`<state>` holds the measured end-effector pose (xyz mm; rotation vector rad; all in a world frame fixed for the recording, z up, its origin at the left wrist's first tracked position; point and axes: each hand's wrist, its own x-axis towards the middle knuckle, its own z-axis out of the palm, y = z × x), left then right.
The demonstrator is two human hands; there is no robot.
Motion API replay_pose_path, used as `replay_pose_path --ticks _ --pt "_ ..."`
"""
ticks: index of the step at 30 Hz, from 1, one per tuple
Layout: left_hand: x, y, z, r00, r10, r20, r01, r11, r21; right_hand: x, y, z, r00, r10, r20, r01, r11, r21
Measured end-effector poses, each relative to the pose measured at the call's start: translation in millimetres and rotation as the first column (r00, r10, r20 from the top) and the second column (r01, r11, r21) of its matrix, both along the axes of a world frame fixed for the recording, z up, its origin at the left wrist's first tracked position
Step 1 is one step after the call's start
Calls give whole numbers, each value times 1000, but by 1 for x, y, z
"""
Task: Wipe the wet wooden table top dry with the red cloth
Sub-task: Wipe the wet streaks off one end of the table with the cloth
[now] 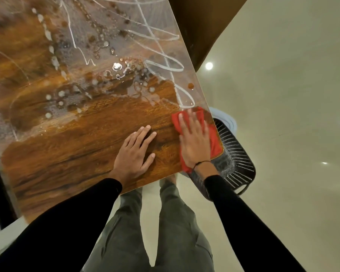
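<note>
1. The red cloth lies flat at the near right corner of the wooden table top, pinned under the right hand; its far end shows past the fingertips and its right side reaches almost to the table's right edge.
2. The wet patch — beads, puddles and white streaks — lies beyond the fingertips and to their left, spreading towards the far edge; the strip along the near edge looks dry. So the cloth probably has to travel forward and leftward.
3. Right hand: palm down, fingers straight and slightly spread, pressing the cloth rather than gripping it. It is blurred, so finer detail is unclear.
4. Left hand: flat on bare wood just left of the cloth, fingers straight and relaxed, holding nothing — apparently bracing.
5. A black perforated basket sits on the floor below that corner.
</note>
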<state>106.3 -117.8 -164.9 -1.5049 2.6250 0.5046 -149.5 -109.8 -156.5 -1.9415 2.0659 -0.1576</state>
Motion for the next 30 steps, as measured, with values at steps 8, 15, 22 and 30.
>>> replay_pose_path --ticks 8,15,22,30 --pt "2 -1 1 1000 -2 18 2 1000 25 -10 -26 4 993 117 29 -117 993 4" --pt "4 0 1 1000 14 3 -14 998 61 -16 -62 12 999 -35 29 34 999 10" --pt "0 -1 3 1000 23 -13 -22 998 65 -32 -68 11 999 11 34 -11 1000 17" --pt "-1 -3 7 1000 15 -11 -14 999 40 -11 -71 9 984 180 15 -179 983 -28"
